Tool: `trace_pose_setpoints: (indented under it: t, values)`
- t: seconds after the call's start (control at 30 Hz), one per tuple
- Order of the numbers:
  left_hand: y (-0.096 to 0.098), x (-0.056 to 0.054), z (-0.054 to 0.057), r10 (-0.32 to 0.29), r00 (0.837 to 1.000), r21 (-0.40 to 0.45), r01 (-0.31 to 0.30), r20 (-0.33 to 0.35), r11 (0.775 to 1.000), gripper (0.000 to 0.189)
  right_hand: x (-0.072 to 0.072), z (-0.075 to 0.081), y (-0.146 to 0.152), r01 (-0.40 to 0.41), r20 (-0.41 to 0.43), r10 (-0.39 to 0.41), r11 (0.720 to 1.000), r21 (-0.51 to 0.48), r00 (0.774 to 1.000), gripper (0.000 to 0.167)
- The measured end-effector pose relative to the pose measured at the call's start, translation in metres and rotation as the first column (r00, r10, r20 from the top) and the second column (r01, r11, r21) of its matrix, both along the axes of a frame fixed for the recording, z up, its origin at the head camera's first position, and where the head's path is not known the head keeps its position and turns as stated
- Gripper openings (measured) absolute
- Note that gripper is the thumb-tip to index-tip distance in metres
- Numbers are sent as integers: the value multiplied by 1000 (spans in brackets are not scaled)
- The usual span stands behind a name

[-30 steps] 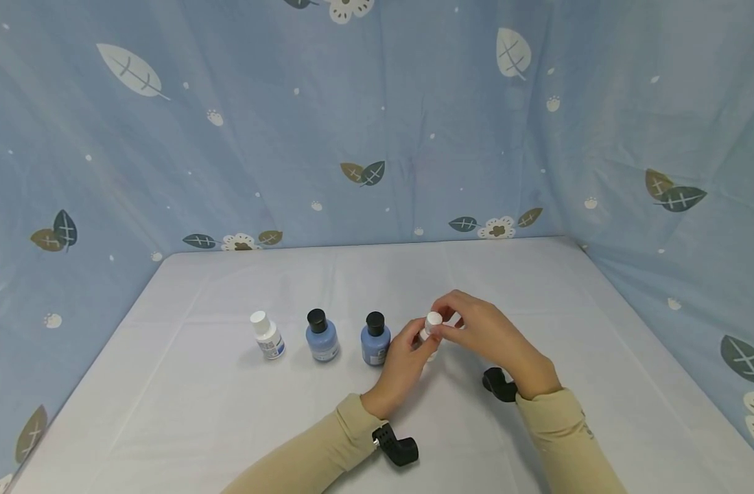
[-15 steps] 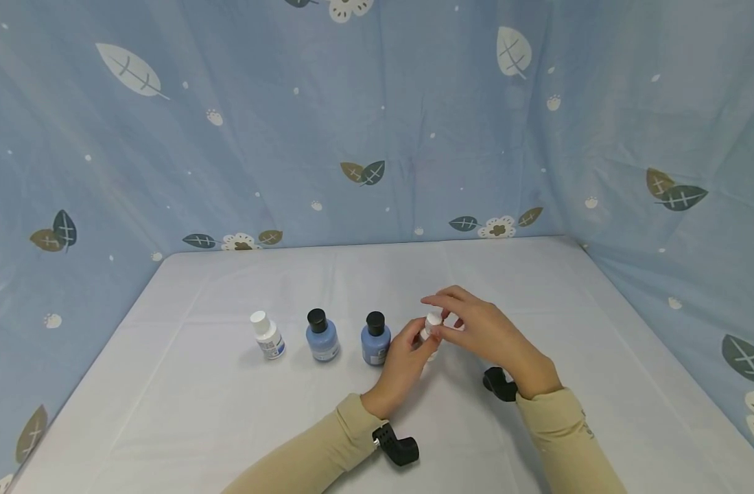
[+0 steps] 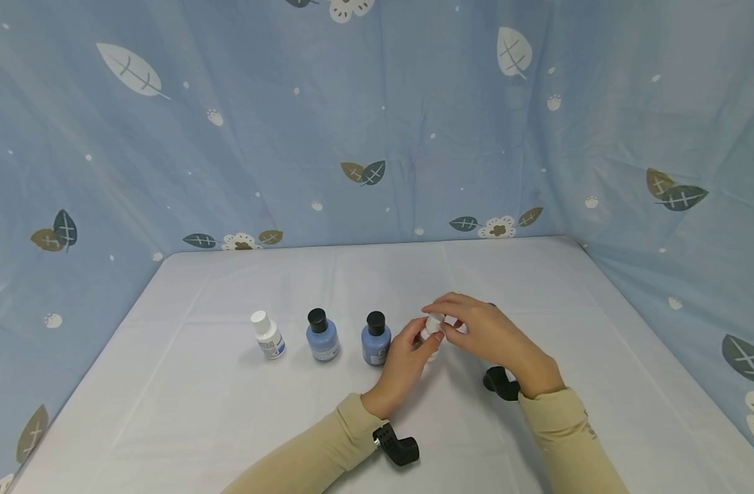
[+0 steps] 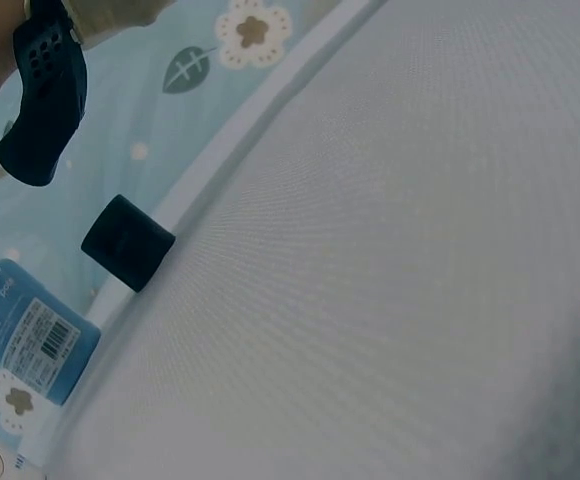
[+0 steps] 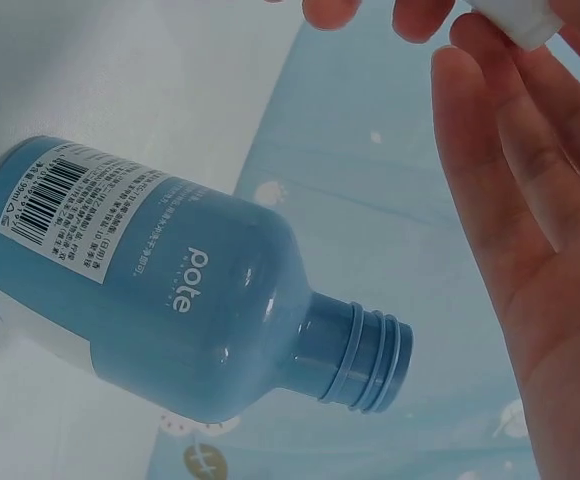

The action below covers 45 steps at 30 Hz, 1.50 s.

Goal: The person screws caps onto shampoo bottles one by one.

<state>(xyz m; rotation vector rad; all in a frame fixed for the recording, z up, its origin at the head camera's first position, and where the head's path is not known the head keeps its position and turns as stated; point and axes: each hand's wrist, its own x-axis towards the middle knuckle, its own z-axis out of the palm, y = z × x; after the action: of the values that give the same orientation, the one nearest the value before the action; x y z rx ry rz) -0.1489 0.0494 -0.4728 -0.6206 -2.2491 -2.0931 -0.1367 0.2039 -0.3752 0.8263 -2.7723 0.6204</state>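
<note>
In the head view my left hand [image 3: 401,370] grips a small white bottle [image 3: 426,335] between thumb and fingers. Thumb and fingers of my right hand [image 3: 500,336] are round its white cap [image 3: 435,322]; from the right wrist, a piece of white plastic [image 5: 520,18] shows at the fingertips. Close by that hand stands a blue bottle [image 5: 170,290], its threaded neck bare. The left wrist view does not show my left hand; a black cap [image 4: 128,243] sits on the table there, near a blue bottle [image 4: 35,335].
Left of my hands, three capped bottles stand in a row on the white table [image 3: 185,412]: a blue bottle [image 3: 375,346], another blue bottle [image 3: 322,343] and a white bottle [image 3: 269,339]. A blue patterned curtain [image 3: 414,123] hangs behind.
My right fingers lifted and spread over the white cap, then came back down around it. The left hand and the bottles in the row stay put.
</note>
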Motion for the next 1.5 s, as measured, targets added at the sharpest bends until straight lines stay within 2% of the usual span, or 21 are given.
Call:
trace_pose_setpoints:
  t: [0.27,0.63,0.7,0.8,0.93,1.1,1.3,1.5]
  values:
    - [0,0,0,-2,1000,1,2,-9,1000,25,-2,-1,-1,11,-33,-12,999,-37,999,28]
    - [0,0,2,10,1000,-22,-10,6,1000,23,-3,-6,-6,111,-31,-114,990,-84,993,18]
    - [-1,1,5,13,1000,-27,-13,6,1000,22,-3,-7,-7,124,-32,-128,988,-86,991,21]
    - [-4,7,17,10,1000,-21,-10,-11,1000,21,-3,-8,-8,130,-39,-133,988,-80,990,28]
    - [-6,14,30,4,1000,-12,-5,-15,1000,22,-4,-8,-6,98,-60,-102,993,-67,993,37]
    - [-7,15,32,-17,1000,9,17,10,1000,25,-5,-7,-3,41,-58,-43,998,-42,997,41]
    - [-7,15,30,-26,999,6,26,25,1000,23,-3,-2,-1,-50,-76,48,999,-20,996,32]
    - [-6,16,31,-13,1000,9,13,13,1000,26,-1,1,2,-57,-45,57,998,5,997,35]
